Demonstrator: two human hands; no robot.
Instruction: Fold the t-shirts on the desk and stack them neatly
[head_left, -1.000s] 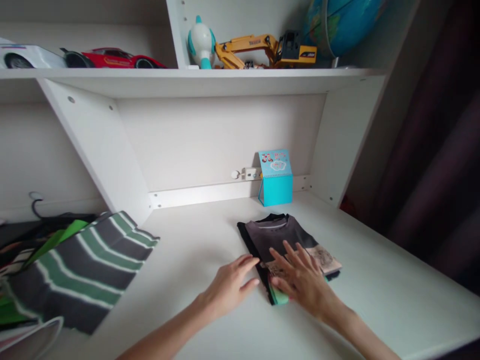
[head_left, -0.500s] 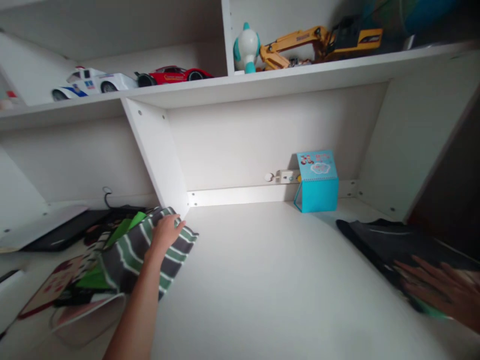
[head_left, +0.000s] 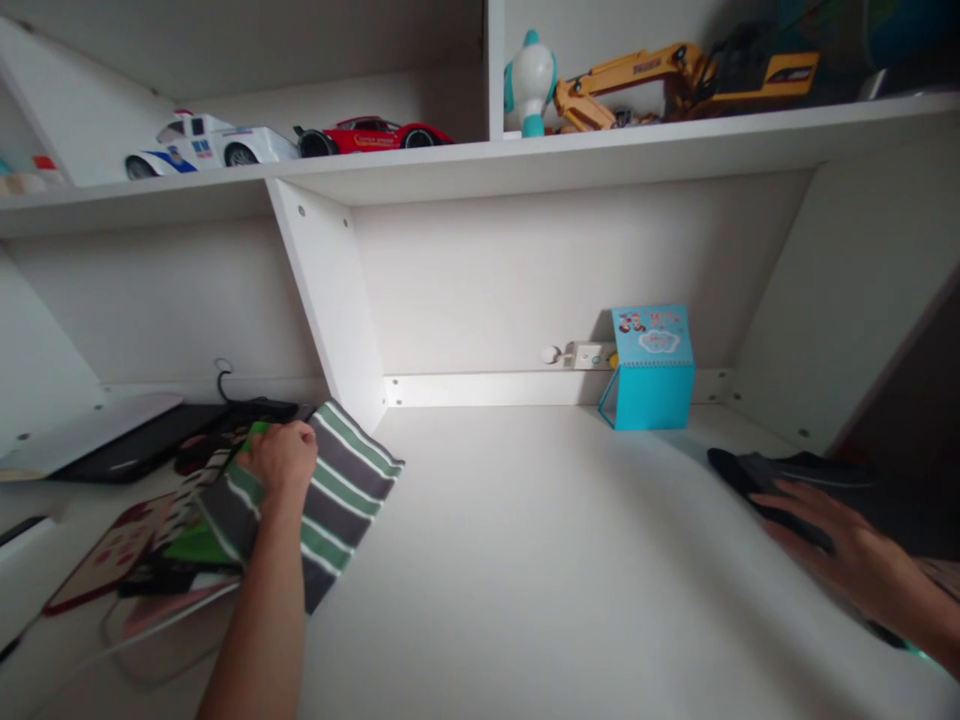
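My left hand (head_left: 281, 458) is closed over the upper left part of a green, grey and white striped cloth (head_left: 352, 480). Its fingertips are hidden, so I cannot tell what they pinch. Bright green material (head_left: 199, 545) shows under and beside the cloth. At the right, my right hand (head_left: 847, 550) lies with fingers stretched out along the edge of a dark folded garment (head_left: 810, 470). A small bit of green peeks out below that hand.
A blue desk calendar (head_left: 652, 390) stands by a wall socket (head_left: 592, 355). Left lie a dark flat case (head_left: 139, 445), a hanger hook (head_left: 223, 380) and a red-edged board (head_left: 112, 555). On the shelf above are a white toy car (head_left: 214, 140), a red one (head_left: 375, 135) and a yellow toy excavator (head_left: 675, 80).
My left hand has slid left across the striped cloth and its fingers have curled in. My right hand has moved to the near edge of the dark garment. The view has shifted slightly.
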